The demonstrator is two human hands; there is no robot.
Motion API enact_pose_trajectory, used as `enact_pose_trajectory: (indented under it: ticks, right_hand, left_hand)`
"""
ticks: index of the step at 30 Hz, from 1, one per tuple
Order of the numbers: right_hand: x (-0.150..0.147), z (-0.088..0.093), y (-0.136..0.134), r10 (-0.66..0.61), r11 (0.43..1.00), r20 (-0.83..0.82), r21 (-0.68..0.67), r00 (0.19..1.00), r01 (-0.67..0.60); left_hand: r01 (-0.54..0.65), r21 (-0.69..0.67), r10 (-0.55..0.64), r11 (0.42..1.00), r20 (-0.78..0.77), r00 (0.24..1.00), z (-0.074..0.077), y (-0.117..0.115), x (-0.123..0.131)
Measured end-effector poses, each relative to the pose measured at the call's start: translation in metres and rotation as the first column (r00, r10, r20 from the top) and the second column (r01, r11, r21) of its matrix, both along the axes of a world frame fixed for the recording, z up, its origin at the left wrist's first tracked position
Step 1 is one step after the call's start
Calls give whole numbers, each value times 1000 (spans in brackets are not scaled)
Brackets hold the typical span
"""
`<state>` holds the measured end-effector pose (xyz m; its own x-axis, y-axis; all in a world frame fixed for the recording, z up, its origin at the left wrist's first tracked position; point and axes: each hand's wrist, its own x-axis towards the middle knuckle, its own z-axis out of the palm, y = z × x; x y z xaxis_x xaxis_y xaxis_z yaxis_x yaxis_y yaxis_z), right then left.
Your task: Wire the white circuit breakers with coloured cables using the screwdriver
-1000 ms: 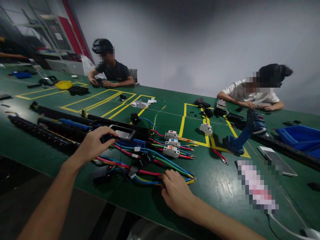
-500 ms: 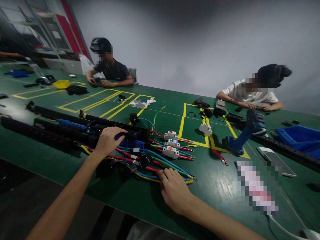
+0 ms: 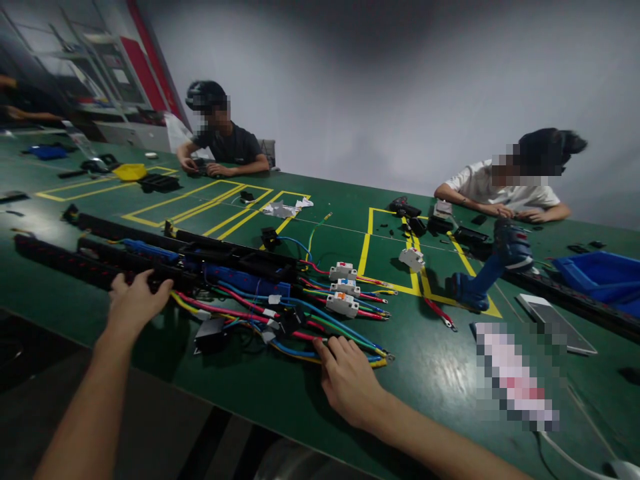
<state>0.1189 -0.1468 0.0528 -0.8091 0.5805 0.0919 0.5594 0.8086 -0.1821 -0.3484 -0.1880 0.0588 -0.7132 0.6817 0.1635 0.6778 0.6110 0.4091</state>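
My left hand (image 3: 135,303), fingers spread, lies over the near end of a long black power strip (image 3: 60,259); whether it grips the strip is hidden. The fingers of my right hand (image 3: 350,377) are closed at the end of a red wire (image 3: 300,335). Blue, green and yellow wires (image 3: 345,333) with ring terminals lie beside that hand. More black strips, one with a blue part (image 3: 245,279), rest parallel behind my left hand. Small black boxes (image 3: 293,321) sit among the wires. Several white circuit breakers (image 3: 343,305) with wires attached stand just beyond.
A blue cordless drill (image 3: 477,280), a phone (image 3: 555,323) and a blurred-out object (image 3: 515,373) with a white cable lie to the right. A blue bin (image 3: 600,280) stands at the right edge. Two people sit across the green table (image 3: 425,427); yellow tape (image 3: 364,257) marks its top.
My left hand has moved left and nearer, from the middle of the strips to the end of the nearest one. My right hand stays at the red wire. The view has shifted slightly.
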Motion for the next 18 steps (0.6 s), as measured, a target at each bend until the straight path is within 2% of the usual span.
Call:
enact_pose_trajectory:
  ticks: [3,6,9,12,18]
  right_hand:
    - [0,1,0,0,1000,-1,4,1000,0]
    - [-1,1,0,2,1000,-1,9,1000,-2]
    - [-1,1,0,8,1000,2,11,1000,-8]
    - [1,-1,0,2,1000,-5,20,1000,-2]
    - [13,-8,2,-72,997,-32,24,997,73]
  left_hand:
    - [-77,-30,79,997,72,994,-10,-6,-17]
    - [-58,16,58,998,5,998,-14,-8,-21]
    - [-64,45,68,997,-74,995,-13,-9,-18]
    - [-87,44,90,995,-79,993,-11,-9,-12]
    - [-187,-44,184,981,-68,981,-6,-6,-6]
